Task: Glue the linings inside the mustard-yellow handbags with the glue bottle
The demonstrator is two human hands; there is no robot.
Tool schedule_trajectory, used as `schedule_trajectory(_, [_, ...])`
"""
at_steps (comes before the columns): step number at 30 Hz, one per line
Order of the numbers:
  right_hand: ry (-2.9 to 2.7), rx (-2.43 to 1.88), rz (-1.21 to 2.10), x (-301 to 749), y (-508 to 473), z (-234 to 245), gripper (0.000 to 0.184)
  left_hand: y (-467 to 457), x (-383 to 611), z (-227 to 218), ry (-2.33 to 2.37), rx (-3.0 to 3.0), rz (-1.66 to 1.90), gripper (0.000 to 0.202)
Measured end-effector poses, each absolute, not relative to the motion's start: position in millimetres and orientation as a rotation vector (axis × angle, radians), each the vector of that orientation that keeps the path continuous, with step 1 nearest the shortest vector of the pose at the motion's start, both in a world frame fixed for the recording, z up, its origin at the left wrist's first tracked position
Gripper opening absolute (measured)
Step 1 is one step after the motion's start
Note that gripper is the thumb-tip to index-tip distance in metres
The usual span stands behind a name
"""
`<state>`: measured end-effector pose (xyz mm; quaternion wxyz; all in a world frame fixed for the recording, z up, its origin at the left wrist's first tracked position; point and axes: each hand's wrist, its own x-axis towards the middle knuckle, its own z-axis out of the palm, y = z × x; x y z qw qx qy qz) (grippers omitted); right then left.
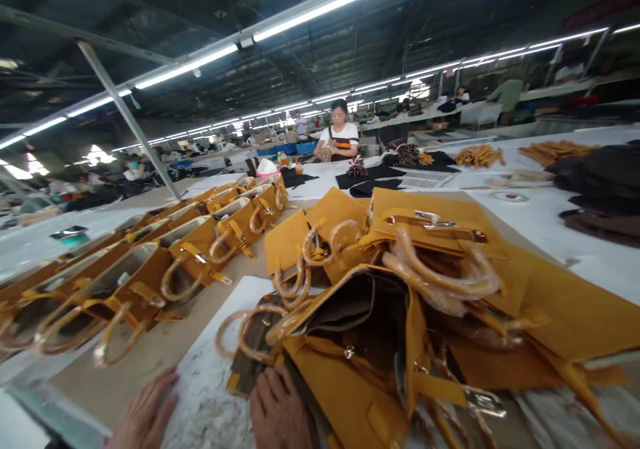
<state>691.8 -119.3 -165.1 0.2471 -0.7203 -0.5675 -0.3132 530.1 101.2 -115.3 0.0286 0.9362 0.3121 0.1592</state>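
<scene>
My left hand [145, 410] rests low at the left, fingers stretched and apart, over the brown board beside a white, stained sheet [213, 376]. It holds nothing. My right hand [280, 406] is closed, with its fingers curled together at the side of a mustard-yellow handbag [350, 389] that gapes toward me, its lining dark. The thumb and the exact grip are hidden. Just beyond these fingers lies a dark olive-brown bag part [245, 376] with round tan handles [257, 332]. More yellow bags [430, 216], with plastic-wrapped handles [440, 269] and metal clasps, are heaped behind and to the right.
Rows of upright yellow bags [145, 269] stand on the left of the table. Farther back are black pieces [370, 179], tan strap bundles [480, 156] and a dark fabric pile [600, 189]. A co-worker [340, 132] is across the table, holding strips.
</scene>
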Motion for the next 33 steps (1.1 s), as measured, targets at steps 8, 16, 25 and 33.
schedule_trajectory(8, [-1.615,-1.994,-0.725,693,-145,-141,0.017,89,529,-109,0.937,2.774,0.516,0.038])
schedule_trajectory(16, [-1.578,-1.994,-0.545,684,-158,-111,0.021,90,525,-106,0.880,2.748,0.487,0.040])
schedule_trajectory(25, [-1.646,-2.132,-0.275,679,-162,-95,0.025,113,513,-129,0.588,2.588,0.610,0.040])
schedule_trajectory(33, [-1.695,-2.381,-0.102,653,-186,-32,0.022,179,517,-182,0.179,2.449,0.505,0.039])
